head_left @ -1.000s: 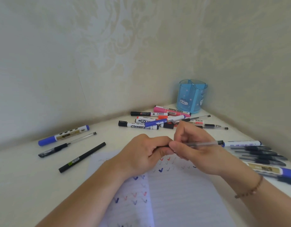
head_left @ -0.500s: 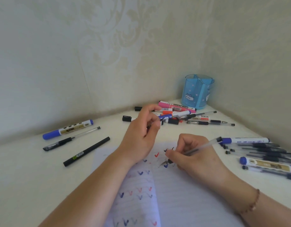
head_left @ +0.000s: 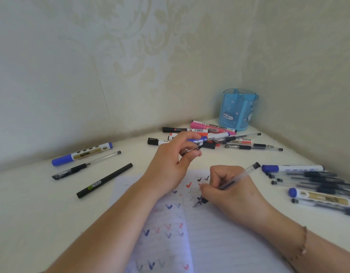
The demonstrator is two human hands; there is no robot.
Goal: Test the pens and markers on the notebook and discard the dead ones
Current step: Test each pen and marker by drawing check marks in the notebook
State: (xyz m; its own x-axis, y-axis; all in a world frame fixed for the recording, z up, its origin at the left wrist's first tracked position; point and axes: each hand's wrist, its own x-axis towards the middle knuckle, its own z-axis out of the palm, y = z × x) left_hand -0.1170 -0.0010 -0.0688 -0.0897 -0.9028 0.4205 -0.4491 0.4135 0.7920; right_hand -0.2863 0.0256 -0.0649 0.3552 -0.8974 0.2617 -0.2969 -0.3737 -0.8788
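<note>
1. My right hand grips a clear gel pen in a writing hold, tip down on the notebook among the check marks, its tail end pointing toward 1 o'clock.
2. My left hand is raised above the page at 11 o'clock from the right hand, fingers curled, pinching a small dark pen cap between thumb and fingertips.
3. The notebook lies open under both wrists, its lined pages carrying rows of blue, red and black ticks.
4. At 9 to 10 o'clock from the notebook lie three items, apart from one another: one blue-capped marker, one capped clear gel pen with black grip, one all-black pen.
5. At 12 o'clock sits a heap of markers and pens, overlapping one another; I count a pink whiteboard marker, several white-barrelled markers and a few clear pens, but cannot fix the total.
6. At 3 o'clock is a side-by-side group: two blue-capped markers and about five gel pens, blurred at the frame edge.
7. One blue divided pen holder with a cat picture stands in the corner beyond the heap.
</note>
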